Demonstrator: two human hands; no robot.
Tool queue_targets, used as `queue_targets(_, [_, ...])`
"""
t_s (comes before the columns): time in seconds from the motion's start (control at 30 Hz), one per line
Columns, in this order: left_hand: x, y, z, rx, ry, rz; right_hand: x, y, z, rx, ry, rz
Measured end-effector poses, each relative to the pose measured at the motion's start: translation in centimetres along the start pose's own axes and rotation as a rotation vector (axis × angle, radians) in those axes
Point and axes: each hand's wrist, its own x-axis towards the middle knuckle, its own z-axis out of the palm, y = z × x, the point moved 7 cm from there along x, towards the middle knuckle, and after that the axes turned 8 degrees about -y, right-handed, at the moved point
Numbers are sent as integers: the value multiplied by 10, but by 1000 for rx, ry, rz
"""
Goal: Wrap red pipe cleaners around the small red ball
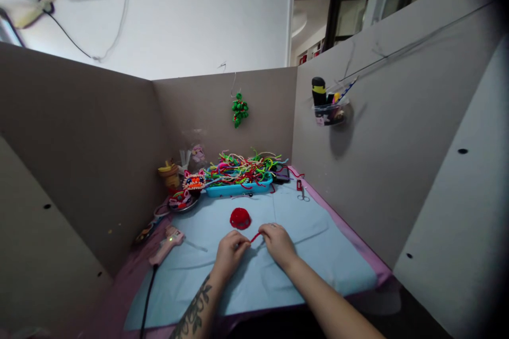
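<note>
Between my two hands runs a short red pipe cleaner (255, 237), slanting up toward the right. The fingers of my left hand (230, 252) pinch its lower end. At the upper end, my right hand (277, 241) is closed on it with thumb and fingers. Just beyond my hands a red fuzzy dome-shaped piece (240, 218) rests on the light blue cloth (302, 265), touched by neither hand. To the left lies a pink glue gun (169, 246) with a small lit green light and a dark cord.
A blue tray (238, 189) heaped with colourful pipe cleaners stands at the back. Scissors (303, 196) lie to its right. A bowl (186, 206) of fuzzy pieces is at the left. Grey partitions enclose the table; a tool cup (330, 115) hangs on the right one.
</note>
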Motion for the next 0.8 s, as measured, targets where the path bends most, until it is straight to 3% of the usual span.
queue_targets(0.1, [0,-6,-1,-35,50,-36,-2,-8,-2,-56,31,-2])
queue_targets(0.3, [2,-8,-3,-82,91,-44,-5,-31,13,2,-11,-226])
queue_targets(0.37, [2,-11,-5,-112,120,-44,2,-24,14,90,15,-187])
queue_targets(0.47, [0,-25,-15,-86,262,-140,19,-7,16,213,92,-31])
queue_targets(0.6, [-4,-44,-23,9,376,-264,43,-10,43,245,-91,-33])
queue_targets(0.8, [-5,-56,-20,-77,378,-293,59,-4,65,482,-120,116])
